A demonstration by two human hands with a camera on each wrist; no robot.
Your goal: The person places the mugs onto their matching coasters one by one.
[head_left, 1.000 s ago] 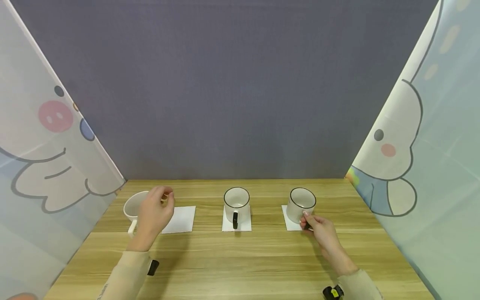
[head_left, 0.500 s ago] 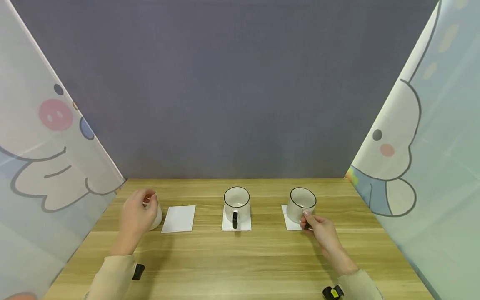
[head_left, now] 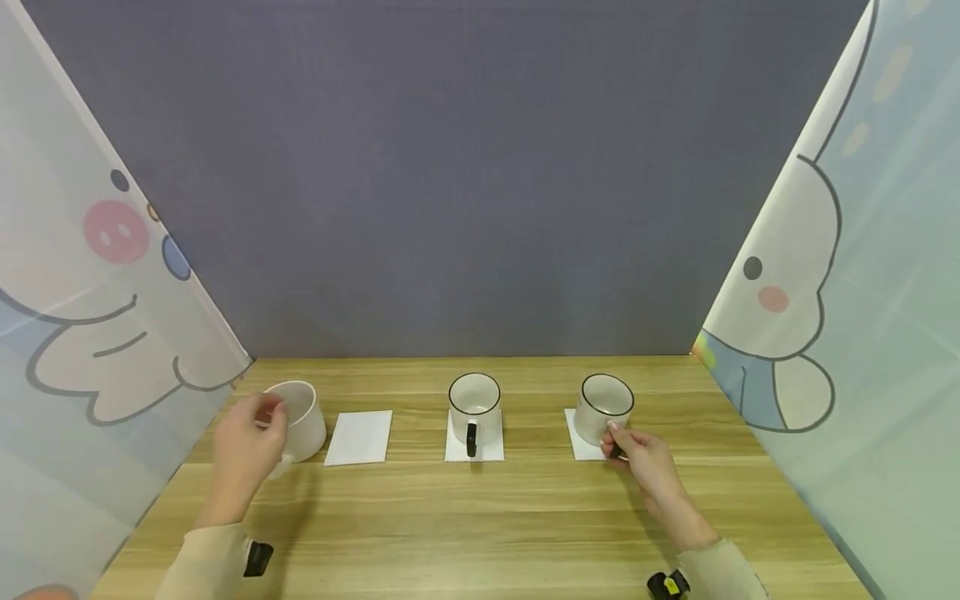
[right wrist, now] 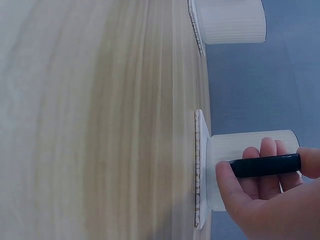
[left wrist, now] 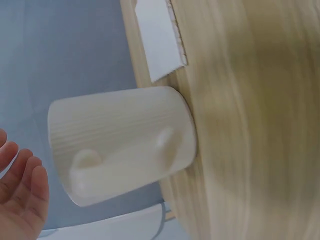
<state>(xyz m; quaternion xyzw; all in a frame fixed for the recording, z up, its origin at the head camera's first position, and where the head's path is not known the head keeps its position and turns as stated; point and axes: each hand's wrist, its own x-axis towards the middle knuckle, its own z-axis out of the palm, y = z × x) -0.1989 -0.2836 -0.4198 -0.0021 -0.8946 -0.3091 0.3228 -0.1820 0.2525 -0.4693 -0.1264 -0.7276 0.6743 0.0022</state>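
My left hand (head_left: 246, 446) hangs beside the left, plain white mug (head_left: 306, 425), its fingers loosely bent and holding nothing. In the left wrist view, a gap shows between the fingers (left wrist: 25, 190) and the ribbed mug (left wrist: 120, 135), whose white handle faces the camera. That mug stands upright on the wood, left of a square white coaster (head_left: 360, 438). My right hand (head_left: 648, 471) pinches the black handle (right wrist: 265, 165) of the right, black-rimmed mug (head_left: 595, 417). This mug sits upright on its own coaster (head_left: 581, 448), thumb on top of the handle.
A second black-rimmed mug (head_left: 487, 408) stands on a coaster (head_left: 454, 452) mid-table, black handle toward me. Behind the wooden table (head_left: 465, 525) rises a grey backdrop (head_left: 472, 183). Printed cartoon curtains (head_left: 75, 350) close off both sides.
My left hand has moved left and toward me, off the front of the plain mug. That mug stands a little farther right than one second ago. The right hand keeps its grip.
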